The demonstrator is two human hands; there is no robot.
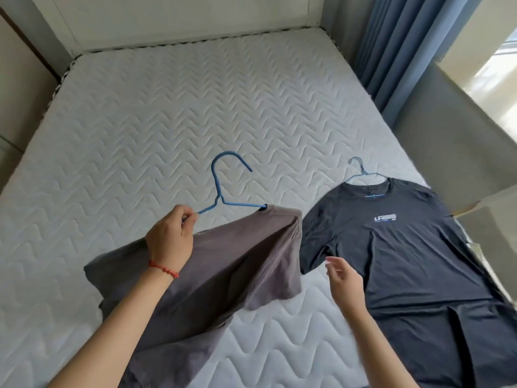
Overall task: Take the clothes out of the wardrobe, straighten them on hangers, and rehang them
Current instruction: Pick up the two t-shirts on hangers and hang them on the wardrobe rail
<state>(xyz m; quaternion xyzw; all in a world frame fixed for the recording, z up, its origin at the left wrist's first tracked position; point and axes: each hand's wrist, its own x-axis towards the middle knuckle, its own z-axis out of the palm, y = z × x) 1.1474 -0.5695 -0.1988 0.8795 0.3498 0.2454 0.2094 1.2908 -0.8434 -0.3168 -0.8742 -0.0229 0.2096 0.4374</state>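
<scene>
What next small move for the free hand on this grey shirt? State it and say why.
Probably bring the open right hand to the grey T-shirt and pull its fabric over the bare arm of the blue hanger. The left hand pinches that arm, and only the other end sits inside the shirt.

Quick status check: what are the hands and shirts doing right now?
Left hand grips blue hanger, grey shirt half on. Right hand open, empty. Dark shirt flat on mattress, hangered. Nothing blocking.
</scene>
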